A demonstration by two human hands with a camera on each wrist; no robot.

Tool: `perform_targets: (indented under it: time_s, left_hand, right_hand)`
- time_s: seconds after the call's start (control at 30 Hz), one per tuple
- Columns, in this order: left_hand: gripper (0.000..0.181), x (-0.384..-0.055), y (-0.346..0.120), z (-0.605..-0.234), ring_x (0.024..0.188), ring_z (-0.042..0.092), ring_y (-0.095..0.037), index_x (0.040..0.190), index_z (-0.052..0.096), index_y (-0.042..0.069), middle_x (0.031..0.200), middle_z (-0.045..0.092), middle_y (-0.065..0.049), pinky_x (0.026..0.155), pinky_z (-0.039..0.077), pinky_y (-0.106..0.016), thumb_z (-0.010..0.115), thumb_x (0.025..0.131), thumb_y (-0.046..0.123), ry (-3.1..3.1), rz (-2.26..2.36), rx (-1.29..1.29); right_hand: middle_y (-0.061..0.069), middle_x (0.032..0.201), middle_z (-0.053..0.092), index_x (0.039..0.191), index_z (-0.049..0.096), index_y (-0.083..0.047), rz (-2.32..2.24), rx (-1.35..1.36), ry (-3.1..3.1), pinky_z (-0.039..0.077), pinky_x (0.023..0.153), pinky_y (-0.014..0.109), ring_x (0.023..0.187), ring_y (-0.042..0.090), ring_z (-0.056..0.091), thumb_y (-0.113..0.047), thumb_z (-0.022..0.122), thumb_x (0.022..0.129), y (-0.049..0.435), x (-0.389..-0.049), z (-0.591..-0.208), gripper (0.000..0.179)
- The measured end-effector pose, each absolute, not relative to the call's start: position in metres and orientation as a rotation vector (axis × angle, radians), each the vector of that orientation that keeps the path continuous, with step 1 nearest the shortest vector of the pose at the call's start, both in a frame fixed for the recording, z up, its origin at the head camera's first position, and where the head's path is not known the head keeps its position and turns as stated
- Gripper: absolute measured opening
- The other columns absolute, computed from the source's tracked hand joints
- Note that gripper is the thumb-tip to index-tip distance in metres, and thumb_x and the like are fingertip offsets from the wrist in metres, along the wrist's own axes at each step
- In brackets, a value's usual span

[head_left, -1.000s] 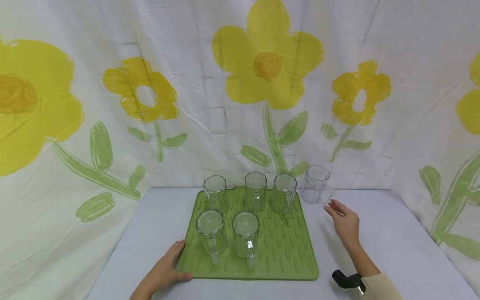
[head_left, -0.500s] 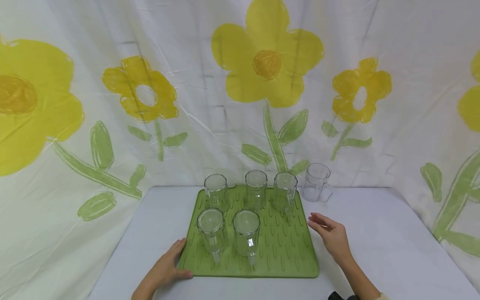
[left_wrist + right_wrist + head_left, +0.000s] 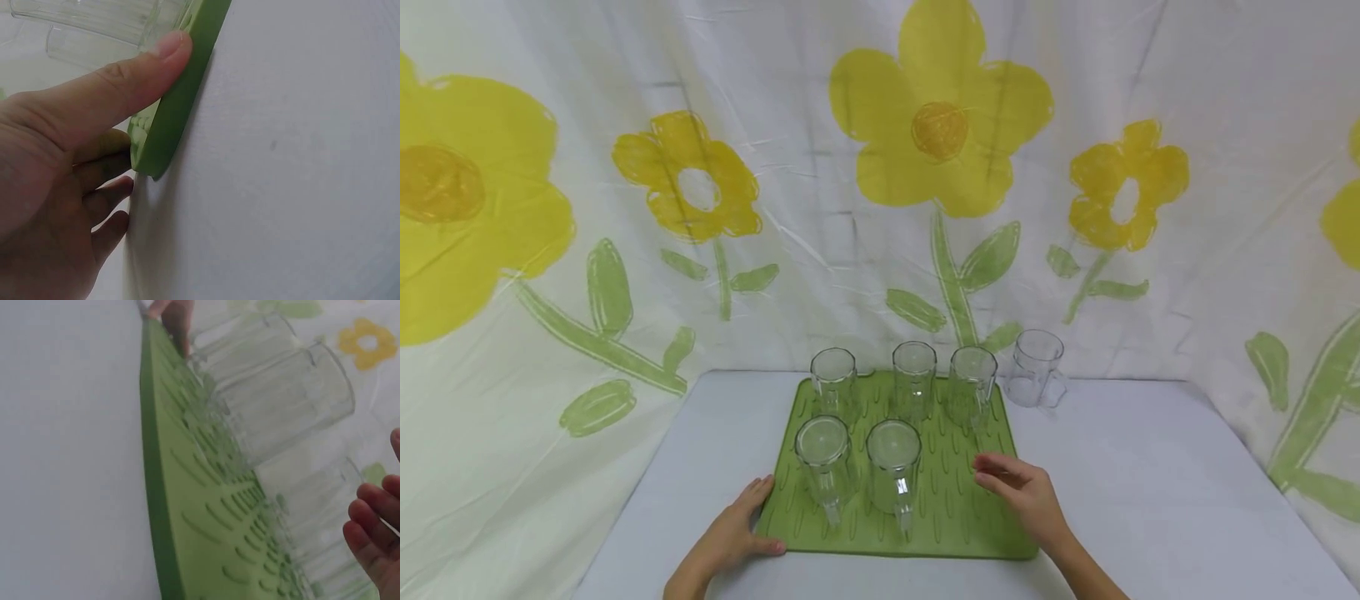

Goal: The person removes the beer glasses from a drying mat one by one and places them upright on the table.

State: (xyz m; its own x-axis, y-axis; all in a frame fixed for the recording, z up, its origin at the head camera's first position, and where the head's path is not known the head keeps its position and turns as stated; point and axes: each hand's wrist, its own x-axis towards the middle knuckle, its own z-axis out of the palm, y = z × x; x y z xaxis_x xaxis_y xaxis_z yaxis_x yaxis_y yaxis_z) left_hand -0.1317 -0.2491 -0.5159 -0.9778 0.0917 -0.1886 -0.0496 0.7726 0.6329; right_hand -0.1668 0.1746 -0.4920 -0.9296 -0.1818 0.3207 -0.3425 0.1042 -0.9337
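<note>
Green and ridged, the mat (image 3: 958, 521) is lying beneath the loosely bent fingers of my right hand (image 3: 1028, 502); my left hand's (image 3: 727, 537) spread thumb and fingers are touching its corner. Two clear mugs (image 3: 892, 471) are standing between my hands, three more mugs (image 3: 914, 392) farther ahead, another mug (image 3: 1034, 371) beyond my right fingertips.

Glossy clear glass mugs (image 3: 892, 471); matt, ridged rubbery mat (image 3: 951, 517); creased, smooth cloth backdrop (image 3: 850, 279)
</note>
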Motion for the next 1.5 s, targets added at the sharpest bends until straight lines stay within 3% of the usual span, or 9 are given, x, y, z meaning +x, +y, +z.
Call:
perform_targets:
  time_s: [0.1,0.3,0.4,0.67,0.93,1.2,1.5]
  left_hand:
    - [0.112,-0.132,-0.249,-0.516,0.144,0.023,-0.049,0.147,0.035,-0.004,0.154,0.03,-0.028,0.114,0.025,-0.065,0.09,0.057,0.03,2.754,1.004,0.033]
    - [0.112,-0.133,-0.25,-0.516,0.143,0.023,-0.049,0.148,0.034,-0.004,0.154,0.029,-0.029,0.113,0.026,-0.066,0.091,0.057,0.03,2.76,1.011,0.045]
    - [0.112,-0.133,-0.251,-0.517,0.144,0.023,-0.049,0.148,0.034,-0.004,0.154,0.029,-0.028,0.113,0.026,-0.066,0.091,0.057,0.03,2.758,1.009,0.04]
    - [0.113,-0.133,-0.252,-0.519,0.144,0.022,-0.048,0.148,0.034,-0.004,0.154,0.03,-0.026,0.114,0.026,-0.065,0.091,0.056,0.029,2.758,0.999,0.04]
    - [0.113,-0.133,-0.249,-0.518,0.144,0.022,-0.049,0.148,0.034,-0.003,0.154,0.029,-0.028,0.114,0.026,-0.066,0.091,0.056,0.029,2.749,1.008,0.032]
    - [0.113,-0.135,-0.249,-0.518,0.144,0.021,-0.048,0.149,0.034,-0.002,0.155,0.028,-0.026,0.114,0.025,-0.065,0.091,0.056,0.03,2.744,1.009,0.017]
    - [0.113,-0.133,-0.25,-0.519,0.144,0.021,-0.049,0.149,0.033,-0.002,0.155,0.027,-0.027,0.113,0.024,-0.067,0.09,0.057,0.031,2.735,1.011,0.013]
  right_hand:
    - [-0.003,0.104,0.074,0.113,0.063,0.016,1.977,0.597,-2.224,0.059,0.079,0.018,0.094,0.002,0.069,0.001,0.067,0.087,0.167,-0.167,-0.494,0.029]
    - [0.029,0.105,0.069,0.113,0.062,0.017,2.039,0.699,-2.267,0.06,0.08,0.021,0.094,0.002,0.068,-0.002,0.067,0.088,0.145,-0.167,-0.499,0.031]
    - [0.035,0.104,0.066,0.111,0.062,0.017,2.035,0.76,-2.295,0.06,0.08,0.021,0.093,0.002,0.069,-0.004,0.067,0.089,0.133,-0.164,-0.505,0.031]
    - [0.028,0.106,0.069,0.11,0.067,0.01,2.092,0.768,-2.369,0.059,0.083,0.021,0.092,0.0,0.068,-0.012,0.07,0.087,0.106,-0.156,-0.515,0.032]
    - [0.037,0.101,0.066,0.105,0.064,0.018,2.188,0.902,-2.259,0.061,0.079,0.026,0.089,-0.001,0.069,-0.006,0.069,0.086,0.093,-0.151,-0.521,0.03]
    - [0.033,0.095,0.069,0.098,0.066,0.017,2.144,0.916,-2.285,0.061,0.077,0.025,0.086,-0.001,0.069,-0.01,0.068,0.088,0.088,-0.149,-0.523,0.03]
    - [0.032,0.091,0.069,0.096,0.067,0.016,2.125,0.807,-2.301,0.06,0.077,0.023,0.082,0.02,0.073,-0.008,0.066,0.089,0.088,-0.148,-0.519,0.026]
